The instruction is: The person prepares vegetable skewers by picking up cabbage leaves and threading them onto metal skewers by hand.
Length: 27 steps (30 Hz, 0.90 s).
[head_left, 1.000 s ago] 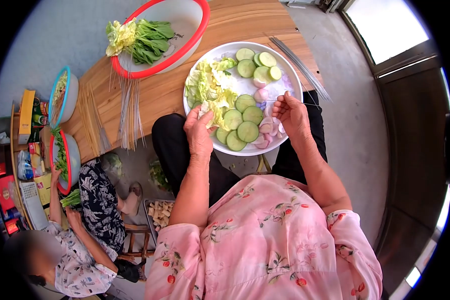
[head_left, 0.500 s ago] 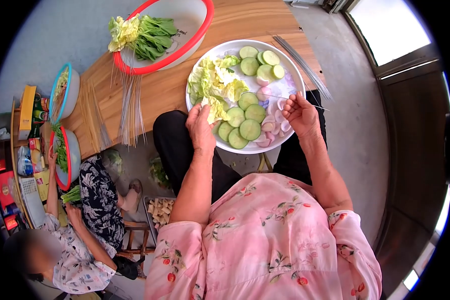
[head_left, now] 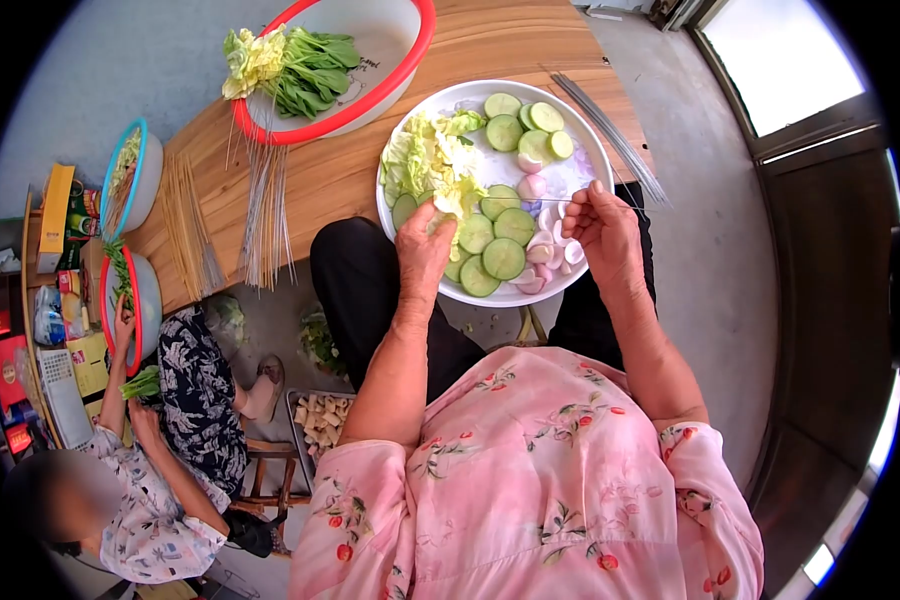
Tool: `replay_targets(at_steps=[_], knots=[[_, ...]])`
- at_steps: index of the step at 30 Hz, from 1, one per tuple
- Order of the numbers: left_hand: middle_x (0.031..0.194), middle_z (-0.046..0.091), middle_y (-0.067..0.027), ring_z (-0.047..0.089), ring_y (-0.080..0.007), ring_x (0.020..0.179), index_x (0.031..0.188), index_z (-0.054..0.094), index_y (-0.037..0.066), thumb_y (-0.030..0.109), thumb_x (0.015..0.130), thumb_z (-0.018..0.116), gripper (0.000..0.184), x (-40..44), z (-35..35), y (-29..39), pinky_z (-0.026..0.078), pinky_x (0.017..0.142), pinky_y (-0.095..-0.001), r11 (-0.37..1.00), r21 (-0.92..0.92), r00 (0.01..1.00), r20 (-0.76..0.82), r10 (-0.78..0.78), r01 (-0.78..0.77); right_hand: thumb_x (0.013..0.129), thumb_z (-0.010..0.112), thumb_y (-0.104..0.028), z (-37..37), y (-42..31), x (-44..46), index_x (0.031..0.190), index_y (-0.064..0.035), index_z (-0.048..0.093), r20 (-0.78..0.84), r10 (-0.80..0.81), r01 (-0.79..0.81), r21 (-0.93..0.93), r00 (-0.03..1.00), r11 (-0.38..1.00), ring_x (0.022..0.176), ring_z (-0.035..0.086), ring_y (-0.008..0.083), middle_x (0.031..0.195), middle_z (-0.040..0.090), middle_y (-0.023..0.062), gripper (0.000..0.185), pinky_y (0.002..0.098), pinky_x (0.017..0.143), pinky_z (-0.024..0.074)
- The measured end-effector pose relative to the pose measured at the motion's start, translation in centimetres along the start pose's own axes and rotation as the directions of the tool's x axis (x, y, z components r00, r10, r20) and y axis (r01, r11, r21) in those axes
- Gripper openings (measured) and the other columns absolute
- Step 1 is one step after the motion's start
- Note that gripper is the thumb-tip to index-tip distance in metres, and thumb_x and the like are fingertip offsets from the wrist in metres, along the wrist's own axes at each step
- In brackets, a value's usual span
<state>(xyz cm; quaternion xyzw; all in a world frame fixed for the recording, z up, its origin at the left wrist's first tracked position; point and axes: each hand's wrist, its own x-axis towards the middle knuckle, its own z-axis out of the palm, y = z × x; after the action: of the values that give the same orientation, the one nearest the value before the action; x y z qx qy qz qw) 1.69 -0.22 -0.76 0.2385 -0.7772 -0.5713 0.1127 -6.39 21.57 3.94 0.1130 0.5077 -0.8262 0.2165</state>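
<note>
Over my lap, at the table's edge, rests a white plate (head_left: 489, 170). It holds pale yellow-green cabbage leaves (head_left: 407, 160), cucumber slices (head_left: 513, 226) in two groups and pinkish onion pieces (head_left: 542, 252). My left hand (head_left: 425, 252) is closed at the plate's left side, pinching a cabbage leaf (head_left: 458, 196). Above the plate's right rim, my right hand (head_left: 606, 240) grips a thin metal skewer (head_left: 555, 199) between thumb and fingers. The skewer runs nearly level across the plate, its left end near the leaf; I cannot tell whether it pierces the leaf.
Metal skewers (head_left: 615, 140) lie right of the plate, with more skewers (head_left: 267, 215) at the table's left edge. A red-rimmed basin (head_left: 395, 85) holds leafy greens (head_left: 315, 70). At lower left another person (head_left: 160, 500) handles greens beside a smaller red-rimmed basin (head_left: 150, 300).
My left hand has moved slightly right and up with the leaf, nearer the skewer. The skewer has turned from sloping to almost level. The other person's hand has shifted by the small basin.
</note>
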Motion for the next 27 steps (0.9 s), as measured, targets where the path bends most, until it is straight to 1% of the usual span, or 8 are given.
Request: replay_targets(at_steps=[3,5,9,11,15,17,20,27], knots=[[0.086,0.064,-0.0141,0.060,-0.0248,0.077,0.097,0.061,0.002,0.011,0.072,0.061,0.026,0.1,0.0,-0.2,0.046,0.072,-0.0319,0.999,-0.007,0.999,-0.008,0.051,-0.051,0.091,0.053,-0.028,1.7,0.0,-1.2,0.082,0.0011,0.058,0.025,-0.123,0.126,-0.139,0.992,0.982,0.058,0.057,0.0157,0.070,0.060,0.0084,0.031,0.0272,0.057,0.0482],[0.094,0.064,-0.0053,0.057,-0.0118,0.083,0.104,0.059,0.000,0.010,0.074,0.066,0.033,-0.2,-0.2,0.8,0.045,0.075,-0.0258,0.999,-0.041,0.997,0.070,0.030,-0.027,0.090,0.056,-0.027,2.9,0.0,-2.1,0.081,0.0025,0.060,0.034,-0.153,0.156,-0.161,0.988,0.974,0.059,0.058,0.0136,0.070,0.060,0.0072,0.031,0.0240,0.057,0.0468],[0.097,0.063,-0.0068,0.057,-0.0132,0.086,0.110,0.056,-0.002,0.014,0.076,0.068,0.039,-0.4,0.6,1.2,0.044,0.077,-0.0258,0.966,-0.245,0.995,0.021,0.094,-0.086,0.085,0.063,-0.020,4.9,0.1,-4.3,0.083,0.0022,0.062,0.360,-0.408,0.544,-0.589,0.839,0.598,0.057,0.057,0.0145,0.067,0.060,0.0076,0.022,0.0270,0.054,0.0456],[0.094,0.064,-0.0095,0.059,-0.0155,0.086,0.107,0.055,-0.003,0.014,0.078,0.065,0.035,-0.4,0.4,1.3,0.046,0.077,-0.0280,0.987,-0.138,0.995,0.037,0.088,-0.083,0.083,0.064,-0.016,5.8,-0.1,-4.8,0.083,0.0014,0.062,0.536,-0.477,0.716,-0.556,0.696,0.421,0.058,0.057,0.0189,0.068,0.059,0.0094,0.018,0.0294,0.053,0.0441],[0.095,0.064,-0.0066,0.058,-0.0138,0.084,0.106,0.057,-0.002,0.012,0.080,0.063,0.030,-0.3,0.5,0.9,0.046,0.076,-0.0272,0.958,-0.287,1.000,0.024,-0.014,0.020,0.083,0.064,-0.015,6.2,-0.1,-5.2,0.083,0.0005,0.062,0.574,-0.508,0.766,-0.502,0.642,0.401,0.059,0.056,0.0219,0.068,0.058,0.0097,0.015,0.0304,0.054,0.0436],[0.095,0.063,-0.0044,0.057,-0.0120,0.084,0.105,0.058,-0.001,0.012,0.081,0.062,0.028,-0.4,0.2,1.1,0.044,0.077,-0.0262,0.810,-0.562,0.986,0.081,-0.147,0.167,0.084,0.063,-0.014,5.8,-0.1,-5.1,0.084,0.0004,0.061,0.504,-0.462,0.683,-0.545,0.730,0.486,0.059,0.055,0.0211,0.067,0.057,0.0087,0.015,0.0296,0.054,0.0434],[0.095,0.062,-0.0027,0.056,-0.0111,0.083,0.104,0.060,0.000,0.014,0.081,0.063,0.028,-0.3,-0.1,1.0,0.043,0.079,-0.0251,0.687,-0.696,0.977,0.118,-0.178,0.210,0.084,0.063,-0.014,5.2,0.4,-4.8,0.085,0.0000,0.061,0.448,-0.488,0.662,-0.495,0.749,0.563,0.059,0.053,0.0203,0.067,0.057,0.0084,0.014,0.0291,0.054,0.0426],[0.095,0.061,-0.0028,0.055,-0.0112,0.083,0.105,0.059,0.000,0.014,0.082,0.063,0.028,-0.5,0.0,2.0,0.043,0.079,-0.0256,0.675,-0.699,0.959,0.057,-0.276,0.236,0.088,0.058,-0.017,5.4,0.2,-5.6,0.083,0.0020,0.060,0.534,-0.466,0.708,-0.542,0.706,0.452,0.060,0.055,0.0108,0.069,0.059,0.0046,0.020,0.0230,0.055,0.0442]])
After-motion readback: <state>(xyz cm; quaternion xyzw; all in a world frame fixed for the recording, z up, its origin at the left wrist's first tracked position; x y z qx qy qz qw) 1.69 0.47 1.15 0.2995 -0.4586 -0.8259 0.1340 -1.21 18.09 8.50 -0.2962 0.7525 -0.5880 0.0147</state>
